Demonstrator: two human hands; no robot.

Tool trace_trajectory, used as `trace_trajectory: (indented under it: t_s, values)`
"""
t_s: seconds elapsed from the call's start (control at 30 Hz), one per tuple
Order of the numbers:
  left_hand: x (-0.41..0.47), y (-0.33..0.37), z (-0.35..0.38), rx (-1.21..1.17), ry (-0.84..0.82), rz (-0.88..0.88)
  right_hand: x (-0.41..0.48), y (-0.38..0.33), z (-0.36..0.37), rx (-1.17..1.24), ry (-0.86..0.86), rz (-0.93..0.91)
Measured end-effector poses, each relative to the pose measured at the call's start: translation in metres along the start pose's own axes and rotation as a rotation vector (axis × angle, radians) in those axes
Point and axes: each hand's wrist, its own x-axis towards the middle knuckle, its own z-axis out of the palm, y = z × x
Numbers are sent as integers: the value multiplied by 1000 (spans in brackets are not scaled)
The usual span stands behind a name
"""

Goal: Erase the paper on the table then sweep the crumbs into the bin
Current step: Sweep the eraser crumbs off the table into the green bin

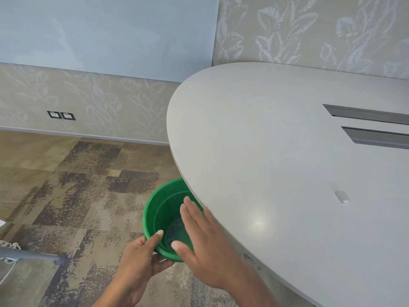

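Note:
A round green bin (159,209) is held just below the curved edge of the grey table (276,151). My left hand (141,260) grips the bin's near rim, thumb inside and fingers curled under it. My right hand (203,238) is flat with straight fingers over the bin's mouth, right at the table edge. Dark specks lie at the bin's bottom. A small white eraser (342,197) lies on the table to the right. No paper is in view.
Two long grey slots (371,125) are cut into the table top at the far right. Patterned carpet (77,185) covers the floor. A grey chair leg (33,255) reaches in from the lower left. Wall sockets (60,115) sit low on the wall.

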Motion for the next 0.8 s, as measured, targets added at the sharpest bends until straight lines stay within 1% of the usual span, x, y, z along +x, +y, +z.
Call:
trace_trajectory:
  t_s: [0.13, 0.23, 0.33, 0.47, 0.53, 0.67, 0.73, 0.8]
  values:
    - [0, 0, -2, 12, 11, -6, 5, 20, -14, -27, 76, 75]
    - [0, -2, -4, 11, 23, -5, 14, 32, -15, -89, 62, 148]
    - [0, -3, -5, 15, 8, -6, 20, 21, -6, -100, 42, 71]
    - [1, -1, -4, 16, 2, -12, 20, -5, 1, 26, 24, -62]
    - [1, 0, -6, 14, -6, -7, 20, -2, -2, 4, 63, -67]
    - [-1, 1, -8, 21, -1, 7, 24, 18, -5, -50, 72, 32]
    - [-1, 2, -9, 14, 5, 13, 25, 16, -3, -79, 40, 7]
    - [0, 3, -10, 12, 0, 9, 26, 6, 0, -45, 14, -61]
